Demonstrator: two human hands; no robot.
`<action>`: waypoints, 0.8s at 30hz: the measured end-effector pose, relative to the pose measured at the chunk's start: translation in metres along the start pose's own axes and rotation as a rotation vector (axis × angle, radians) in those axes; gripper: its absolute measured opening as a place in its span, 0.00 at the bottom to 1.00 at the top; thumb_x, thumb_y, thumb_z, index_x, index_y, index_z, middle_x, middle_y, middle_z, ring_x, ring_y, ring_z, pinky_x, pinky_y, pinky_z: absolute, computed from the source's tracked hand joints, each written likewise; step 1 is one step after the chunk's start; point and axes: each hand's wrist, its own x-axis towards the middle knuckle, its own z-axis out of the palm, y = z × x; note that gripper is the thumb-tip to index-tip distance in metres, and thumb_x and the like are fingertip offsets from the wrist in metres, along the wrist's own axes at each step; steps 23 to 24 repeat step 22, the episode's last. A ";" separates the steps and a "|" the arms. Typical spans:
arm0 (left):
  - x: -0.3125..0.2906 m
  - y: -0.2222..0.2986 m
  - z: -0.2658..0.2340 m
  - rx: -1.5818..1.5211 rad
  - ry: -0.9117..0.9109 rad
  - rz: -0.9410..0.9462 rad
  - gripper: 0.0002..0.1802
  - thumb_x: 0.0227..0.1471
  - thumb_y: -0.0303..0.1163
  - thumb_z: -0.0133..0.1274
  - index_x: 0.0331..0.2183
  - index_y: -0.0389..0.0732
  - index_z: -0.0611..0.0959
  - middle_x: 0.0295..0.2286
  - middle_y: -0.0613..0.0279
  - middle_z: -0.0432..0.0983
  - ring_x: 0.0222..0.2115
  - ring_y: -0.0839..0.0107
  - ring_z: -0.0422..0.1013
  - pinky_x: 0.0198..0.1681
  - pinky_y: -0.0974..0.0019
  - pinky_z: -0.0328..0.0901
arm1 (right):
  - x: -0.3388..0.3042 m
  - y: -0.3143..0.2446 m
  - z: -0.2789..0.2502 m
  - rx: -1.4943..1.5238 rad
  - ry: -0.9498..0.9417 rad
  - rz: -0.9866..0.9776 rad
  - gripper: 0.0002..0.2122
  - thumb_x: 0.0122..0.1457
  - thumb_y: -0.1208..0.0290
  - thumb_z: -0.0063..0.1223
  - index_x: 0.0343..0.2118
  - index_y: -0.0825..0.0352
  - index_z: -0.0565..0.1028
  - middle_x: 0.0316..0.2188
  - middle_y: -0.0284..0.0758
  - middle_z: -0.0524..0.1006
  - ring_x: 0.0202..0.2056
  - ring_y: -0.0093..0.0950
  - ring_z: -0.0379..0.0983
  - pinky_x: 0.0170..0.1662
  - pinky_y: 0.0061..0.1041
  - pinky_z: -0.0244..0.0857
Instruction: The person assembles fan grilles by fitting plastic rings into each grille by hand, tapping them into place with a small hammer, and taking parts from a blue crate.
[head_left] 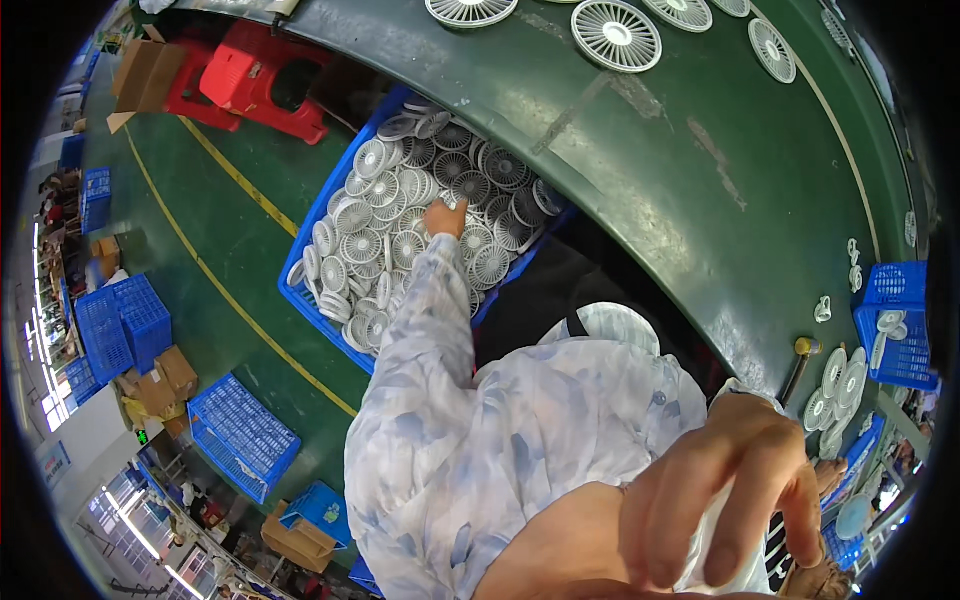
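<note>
My left hand (446,217) reaches into a blue crate (326,190) heaped with round white spoked grilles (361,246). Its fingers are closed at the edge of one grille in the heap; the fingertips are partly hidden. Close to the camera at the lower right is my right hand (735,480), with bent fingers spread apart and nothing visible in them. Larger white spoked grilles (617,36) lie flat along the far part of a green table (640,170).
On the table's right side are a yellow-headed hammer (806,347), a stack of white round parts (836,392) and a blue basket (893,345). Red stools (262,80) stand beyond the crate. More blue crates (243,432) and cardboard boxes (160,382) sit on the floor at left.
</note>
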 end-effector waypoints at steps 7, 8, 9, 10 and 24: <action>0.029 0.061 0.040 0.111 -0.134 -0.217 0.23 0.48 0.37 0.60 0.43 0.32 0.78 0.44 0.43 0.72 0.43 0.50 0.73 0.47 0.60 0.69 | -0.050 -0.013 -0.010 -0.343 0.486 -0.168 0.24 0.56 0.55 0.62 0.42 0.74 0.73 0.38 0.48 0.73 0.33 0.37 0.74 0.36 0.31 0.69; 0.027 0.054 0.038 0.034 -0.041 -0.343 0.23 0.47 0.38 0.61 0.43 0.35 0.78 0.44 0.45 0.71 0.43 0.51 0.74 0.46 0.58 0.70 | -0.058 -0.009 -0.018 -0.343 0.561 -0.185 0.24 0.56 0.54 0.63 0.42 0.73 0.73 0.36 0.46 0.73 0.32 0.35 0.73 0.34 0.30 0.68; 0.029 0.050 0.040 -0.047 0.044 -0.447 0.24 0.45 0.38 0.63 0.43 0.37 0.77 0.44 0.46 0.71 0.43 0.51 0.74 0.46 0.57 0.70 | -0.062 -0.009 -0.025 -0.370 0.562 -0.184 0.23 0.56 0.54 0.62 0.42 0.71 0.71 0.34 0.43 0.72 0.30 0.33 0.72 0.32 0.28 0.67; 0.028 0.043 0.041 0.007 0.051 -0.410 0.30 0.42 0.44 0.67 0.44 0.40 0.77 0.43 0.51 0.71 0.45 0.52 0.72 0.46 0.52 0.70 | -0.066 -0.011 -0.028 -0.357 0.553 -0.181 0.23 0.56 0.54 0.62 0.42 0.71 0.71 0.34 0.43 0.72 0.30 0.33 0.72 0.32 0.28 0.67; 0.064 0.116 0.054 -0.062 -0.206 0.162 0.56 0.38 0.54 0.67 0.62 0.46 0.59 0.64 0.53 0.51 0.60 0.42 0.54 0.62 0.45 0.53 | -0.094 -0.016 -0.037 -0.586 0.862 -0.138 0.23 0.57 0.52 0.58 0.42 0.70 0.70 0.31 0.39 0.71 0.27 0.29 0.70 0.31 0.26 0.64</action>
